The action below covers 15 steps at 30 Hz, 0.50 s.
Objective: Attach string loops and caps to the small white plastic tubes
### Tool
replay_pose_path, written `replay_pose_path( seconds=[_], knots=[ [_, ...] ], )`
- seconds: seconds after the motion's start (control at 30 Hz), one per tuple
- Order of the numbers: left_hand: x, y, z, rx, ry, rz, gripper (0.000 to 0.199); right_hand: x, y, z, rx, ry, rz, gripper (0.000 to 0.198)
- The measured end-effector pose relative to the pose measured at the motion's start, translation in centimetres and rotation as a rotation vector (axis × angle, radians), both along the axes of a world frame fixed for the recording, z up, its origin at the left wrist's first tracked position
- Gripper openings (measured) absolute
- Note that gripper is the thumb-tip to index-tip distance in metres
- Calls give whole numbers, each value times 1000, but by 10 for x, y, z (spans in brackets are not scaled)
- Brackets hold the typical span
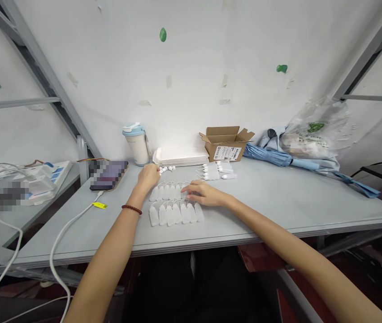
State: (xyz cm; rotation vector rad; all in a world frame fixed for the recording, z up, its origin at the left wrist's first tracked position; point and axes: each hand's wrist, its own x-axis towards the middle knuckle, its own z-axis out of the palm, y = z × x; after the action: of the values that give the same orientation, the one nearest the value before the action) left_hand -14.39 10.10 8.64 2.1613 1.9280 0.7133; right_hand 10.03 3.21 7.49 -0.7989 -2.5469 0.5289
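Note:
Two rows of small white tag-like pieces with thin white cords lie on the table in front of me, an upper row (166, 193) and a lower row (175, 214). My right hand (204, 194) rests at the right end of the upper row, fingers stretched out and apart, fingertips touching the last pieces. Beyond the upper row's left end, my left hand (149, 176) is closed, its fingers curled down by a few small white beads or knobs (168, 169). What it pinches is hidden. More white corded pieces (213, 171) lie stacked behind my right hand.
Along the wall stand a cup with a blue lid (137, 146), a white flat stack (180, 157), an open cardboard box (227, 146), a folded blue umbrella (271, 157) and a plastic bag (315, 134). At left lies a phone (109, 175) on a white cable (73, 220).

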Motion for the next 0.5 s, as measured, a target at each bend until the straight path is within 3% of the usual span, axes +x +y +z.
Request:
replay_pose_path(
  seconds=[0.17,0.4,0.5],
  knots=[
    [6,-3,-2,10,208,-1,16,1,2,-2,38,-42,-23,30],
    [10,-5,-1,-25,228,-25,16,5,6,-3,51,-105,-97,32],
    [12,-6,4,45,114,-52,15,6,7,-5,86,-115,-137,30]
  ],
)
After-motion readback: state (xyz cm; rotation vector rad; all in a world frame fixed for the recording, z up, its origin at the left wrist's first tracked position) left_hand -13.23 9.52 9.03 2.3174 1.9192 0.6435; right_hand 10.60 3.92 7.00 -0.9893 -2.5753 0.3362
